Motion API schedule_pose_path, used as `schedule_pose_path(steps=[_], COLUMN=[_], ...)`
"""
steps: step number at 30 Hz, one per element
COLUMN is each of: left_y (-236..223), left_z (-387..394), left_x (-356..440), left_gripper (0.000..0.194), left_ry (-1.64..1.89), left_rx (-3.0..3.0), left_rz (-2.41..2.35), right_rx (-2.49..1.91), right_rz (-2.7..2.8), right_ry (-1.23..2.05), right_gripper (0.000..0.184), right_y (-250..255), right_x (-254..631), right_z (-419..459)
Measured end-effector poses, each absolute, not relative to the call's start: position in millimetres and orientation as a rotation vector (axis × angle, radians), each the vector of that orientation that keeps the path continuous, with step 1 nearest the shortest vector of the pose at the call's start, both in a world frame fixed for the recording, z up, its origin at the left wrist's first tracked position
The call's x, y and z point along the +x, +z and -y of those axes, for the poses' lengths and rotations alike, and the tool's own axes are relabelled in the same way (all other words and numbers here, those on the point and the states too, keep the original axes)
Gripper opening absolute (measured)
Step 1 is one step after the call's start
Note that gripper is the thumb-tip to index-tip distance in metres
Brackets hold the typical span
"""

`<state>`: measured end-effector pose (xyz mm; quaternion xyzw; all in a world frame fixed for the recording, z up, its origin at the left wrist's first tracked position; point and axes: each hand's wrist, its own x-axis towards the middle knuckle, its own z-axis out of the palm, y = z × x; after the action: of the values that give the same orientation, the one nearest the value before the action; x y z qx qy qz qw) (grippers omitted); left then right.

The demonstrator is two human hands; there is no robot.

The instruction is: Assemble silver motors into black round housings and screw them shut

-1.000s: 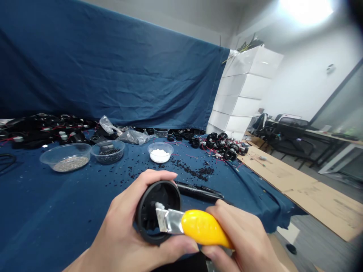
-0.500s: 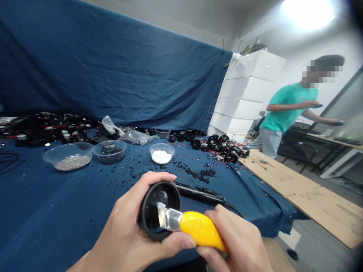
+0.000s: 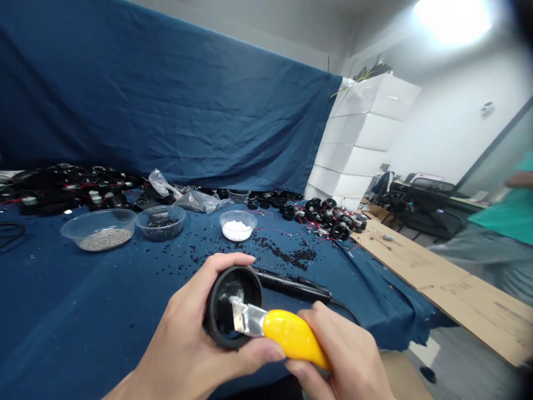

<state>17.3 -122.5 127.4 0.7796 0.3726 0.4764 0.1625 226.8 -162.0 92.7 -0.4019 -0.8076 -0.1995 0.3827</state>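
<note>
My left hand (image 3: 200,328) wraps around a round black plastic housing (image 3: 213,311), its open mouth tilted toward me. Pinched in my right hand (image 3: 345,355) is a paintbrush with a yellow handle (image 3: 293,336) and a flat metal ferrule (image 3: 252,320). The brush's pale tip reaches into the mouth of the housing, close to a small clear or whitish piece inside; whether they touch I cannot tell. My left thumb lies by the brush handle. Just behind the hands, a black pen-like tool with a cord (image 3: 291,284) rests on the blue cloth.
Clear bowls hold white pieces (image 3: 236,230), black bits (image 3: 162,225) and grey grains (image 3: 104,239). Black bits (image 3: 287,253) are scattered on the cloth. Black parts with red wires (image 3: 333,216) pile at the back. White boxes (image 3: 350,139), cardboard (image 3: 466,289) and a person (image 3: 512,211) are right.
The person in the green shirt has moved to the right, partly out of view. My hands, the housing and the brush have shifted only slightly left.
</note>
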Motion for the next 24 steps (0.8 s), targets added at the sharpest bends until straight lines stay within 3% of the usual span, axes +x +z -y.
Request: schedule_pose_path(steps=[24], left_y=[114], left_z=[112], left_x=[21], left_gripper=[0.058], left_ry=[1.194], left_rx=[2.032], left_rz=[-1.098], right_rx=[-1.201], right_rz=[2.079], right_ry=[-0.378], right_gripper=[0.039], right_y=[74], right_x=[221], right_z=[158])
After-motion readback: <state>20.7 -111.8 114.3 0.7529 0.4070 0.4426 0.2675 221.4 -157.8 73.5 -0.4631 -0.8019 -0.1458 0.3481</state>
